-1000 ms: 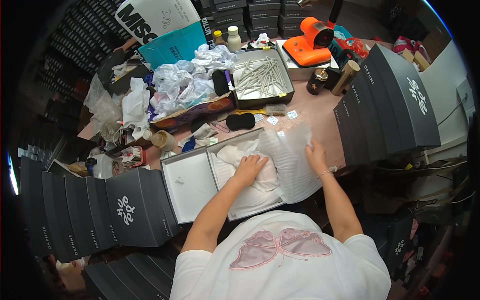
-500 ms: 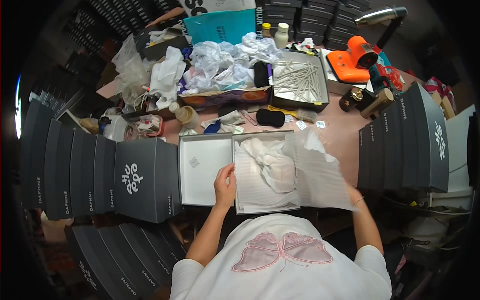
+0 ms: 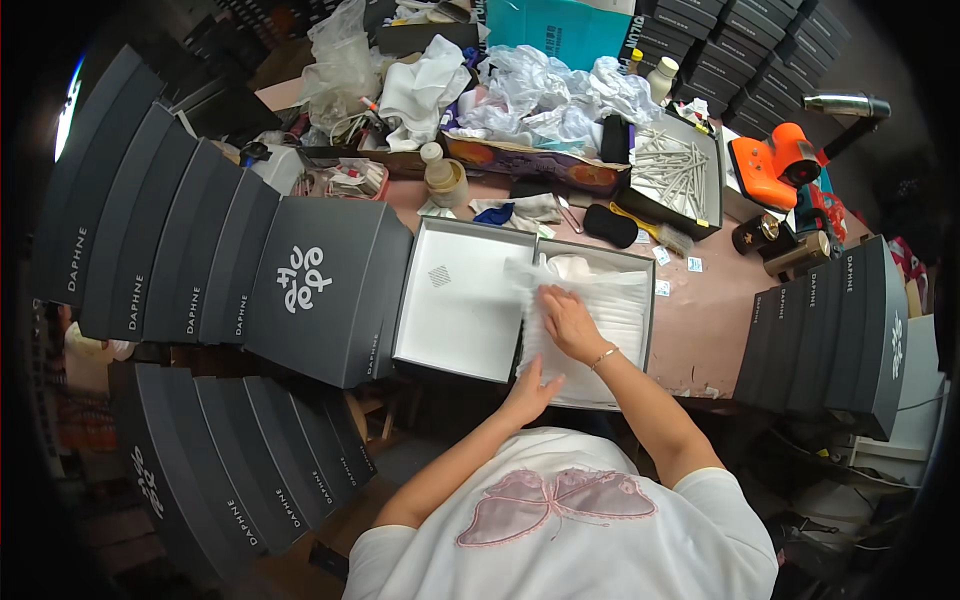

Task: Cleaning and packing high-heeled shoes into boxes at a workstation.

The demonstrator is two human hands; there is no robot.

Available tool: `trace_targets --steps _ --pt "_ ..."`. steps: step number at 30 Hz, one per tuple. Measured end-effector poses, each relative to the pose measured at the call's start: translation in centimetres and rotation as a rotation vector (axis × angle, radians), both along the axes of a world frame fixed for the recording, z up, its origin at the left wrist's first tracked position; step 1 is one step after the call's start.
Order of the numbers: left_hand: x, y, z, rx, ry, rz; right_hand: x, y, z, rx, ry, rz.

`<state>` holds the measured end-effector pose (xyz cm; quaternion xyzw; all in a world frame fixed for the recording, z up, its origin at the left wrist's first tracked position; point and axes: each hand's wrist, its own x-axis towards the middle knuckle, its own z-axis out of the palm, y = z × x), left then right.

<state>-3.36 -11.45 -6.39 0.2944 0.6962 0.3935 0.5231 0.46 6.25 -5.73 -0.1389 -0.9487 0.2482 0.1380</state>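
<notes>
1. Crowded on every side, the pinkish table sits hemmed in by dark grey boxes: a fanned row on the person's left, a second row lower left, and another stack on the right.
2. At the near edge of the table lies an open grey box, with its lid lying inside-up just to its left, touching it.
3. White tissue paper is folded over what lies in the box; something pale shows beneath it at the far end, but what it is cannot be told.
4. The right hand lies flat on the tissue paper, its grip spread and pressing down, pinching nothing.
5. The left hand rests at the near edge of the box, fingers spread and touching the paper's lower edge; it holds nothing.
6. Beyond the box, a small black pouch and a blue scrap lie on the table.
7. Farther back, a grey tray of pale sticks stands beside a heap of crumpled clear plastic bags.
8. An orange tool sits at the far right, with a teal sheet at the far edge.
9. A small bottle in a roll of tape stands to the far left of the lid.
</notes>
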Motion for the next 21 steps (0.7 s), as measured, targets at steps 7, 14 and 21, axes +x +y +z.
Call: trace_targets --steps 7,14,21 --pt "-1.7 3.2 -0.3 -0.260 -0.654 0.337 -7.6 3.5 -1.1 0.211 -0.644 -0.049" --pt "-0.1 -0.3 3.1 0.234 -0.045 0.212 -6.7 4.3 -1.3 0.168 -0.607 0.055" --pt "-5.6 -3.1 -3.8 -0.078 0.572 0.008 2.8 -4.0 1.7 0.096 -0.164 0.068"
